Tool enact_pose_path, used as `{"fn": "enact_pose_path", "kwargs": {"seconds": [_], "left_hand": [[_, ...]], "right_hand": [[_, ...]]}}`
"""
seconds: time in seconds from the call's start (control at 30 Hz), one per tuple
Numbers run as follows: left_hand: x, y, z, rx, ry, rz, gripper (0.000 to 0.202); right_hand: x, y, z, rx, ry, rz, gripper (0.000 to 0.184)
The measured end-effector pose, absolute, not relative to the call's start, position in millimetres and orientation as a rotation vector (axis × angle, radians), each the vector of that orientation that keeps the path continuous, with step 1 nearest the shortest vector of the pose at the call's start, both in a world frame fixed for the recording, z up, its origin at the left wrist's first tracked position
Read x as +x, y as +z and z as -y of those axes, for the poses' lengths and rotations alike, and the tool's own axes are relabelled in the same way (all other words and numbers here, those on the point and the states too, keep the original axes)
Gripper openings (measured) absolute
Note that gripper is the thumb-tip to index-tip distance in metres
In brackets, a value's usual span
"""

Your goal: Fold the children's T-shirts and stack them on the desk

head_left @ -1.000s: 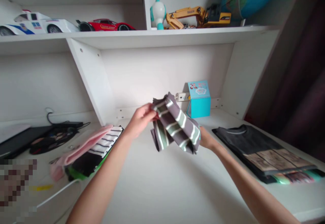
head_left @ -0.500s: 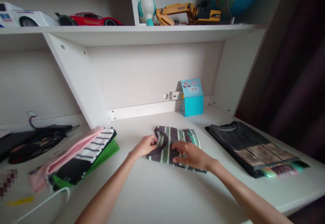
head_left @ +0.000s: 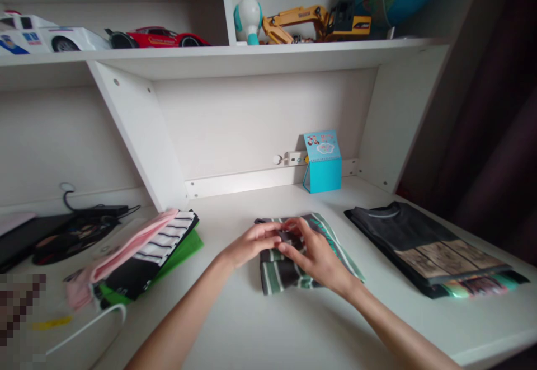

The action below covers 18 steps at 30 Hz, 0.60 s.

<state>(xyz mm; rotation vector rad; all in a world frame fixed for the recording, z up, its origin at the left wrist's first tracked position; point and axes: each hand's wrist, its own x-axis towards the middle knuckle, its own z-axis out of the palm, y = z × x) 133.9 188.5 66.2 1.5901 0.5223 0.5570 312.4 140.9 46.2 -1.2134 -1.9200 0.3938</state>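
On the white table (head_left: 218, 230), a folded grey-and-green striped garment (head_left: 283, 274) lies centred, gripped at its upper fold by the left hand (head_left: 251, 244) and right hand (head_left: 314, 255), fingers closed. A folded black T-shirt (head_left: 419, 235) lies to the right.

folded dark T-shirt (head_left: 403, 230), toy excavator (head_left: 293, 18) (yellow), red toy car (head_left: 157, 38)

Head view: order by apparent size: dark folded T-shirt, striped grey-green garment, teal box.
1. Dark folded T-shirt
2. Striped grey-green garment
3. Teal box
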Motion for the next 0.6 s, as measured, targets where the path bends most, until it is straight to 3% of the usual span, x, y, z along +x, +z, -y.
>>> {"fn": "enact_pose_path", "kwargs": {"seconds": [0.07,0.17,0.33,0.5,0.6], "left_hand": [[145,70,-177,1.607,0.596,-0.482,0.046],[157,78,-162,1.873,0.720,-0.591,0.041],[163,73,-164,2.477,0.991,-0.921,0.042],[158,39,-187,2.463,0.670,-1.225,0.036],[150,38,-201,2.352,0.746,-1.349,0.031]], "right_hand": [[312,51,-130,-1.247,0.282,1.896,0.041],[316,58,-120,-1.244,0.330,1.859,0.035],[330,79,-104,-1.167,0.398,1.754,0.046],[344,95,-89,-1.145,0.266,1.757,0.039],[366,93,-98,-1.285,-0.011,1.731,0.034]]}}
